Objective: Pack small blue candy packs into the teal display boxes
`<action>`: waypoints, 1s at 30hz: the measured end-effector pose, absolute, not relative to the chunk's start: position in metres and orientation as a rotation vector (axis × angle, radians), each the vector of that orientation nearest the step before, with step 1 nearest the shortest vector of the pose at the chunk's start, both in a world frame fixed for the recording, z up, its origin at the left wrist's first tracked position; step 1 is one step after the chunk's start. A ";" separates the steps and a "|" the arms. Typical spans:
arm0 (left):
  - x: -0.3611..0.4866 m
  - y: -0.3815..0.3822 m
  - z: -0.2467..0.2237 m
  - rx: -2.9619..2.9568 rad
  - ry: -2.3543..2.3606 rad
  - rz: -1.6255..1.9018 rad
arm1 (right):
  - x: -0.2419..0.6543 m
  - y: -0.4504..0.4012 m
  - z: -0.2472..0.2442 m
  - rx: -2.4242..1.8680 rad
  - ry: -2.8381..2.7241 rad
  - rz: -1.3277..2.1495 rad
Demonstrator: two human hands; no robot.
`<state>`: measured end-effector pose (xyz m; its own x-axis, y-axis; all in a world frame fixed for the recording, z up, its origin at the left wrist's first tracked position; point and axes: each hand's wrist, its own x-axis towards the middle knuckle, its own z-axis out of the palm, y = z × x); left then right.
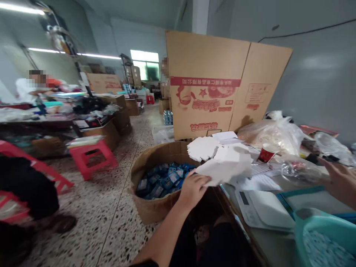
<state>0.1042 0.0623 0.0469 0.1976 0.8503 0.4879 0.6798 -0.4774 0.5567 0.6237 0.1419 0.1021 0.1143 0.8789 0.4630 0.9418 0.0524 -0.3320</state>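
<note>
My left hand (193, 187) grips the near corner of a white sheet (226, 167), which looks like flat paper or thin card and is blurred at its right edge. Beneath and behind it lie more white pieces (202, 147) with jagged edges, at the table's left edge. My right hand (340, 181) is at the far right, partly cut off by the frame, with fingers stretched out and nothing seen in them. It hovers near a clear plastic bag (300, 171) and above a teal-edged tray (308, 198).
Left of the table stands a round-bent cardboard box (147, 209) holding many small blue packets (164, 181). A white scale (267, 209), a teal basin (302, 226) of small pale pieces and a red cup (267, 154) are on the table. A large carton (205, 59) rises behind. Red stools (93, 155) and a seated person are left.
</note>
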 end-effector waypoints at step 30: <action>-0.016 -0.024 0.095 1.895 1.607 1.822 | 0.148 0.019 0.075 -0.526 -1.627 1.139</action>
<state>-0.0158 -0.0237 0.0949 -0.2422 0.6766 0.6954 0.6053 -0.4547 0.6533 0.1478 0.0194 0.0747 -0.3692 0.7878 0.4931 -0.1938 0.4536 -0.8699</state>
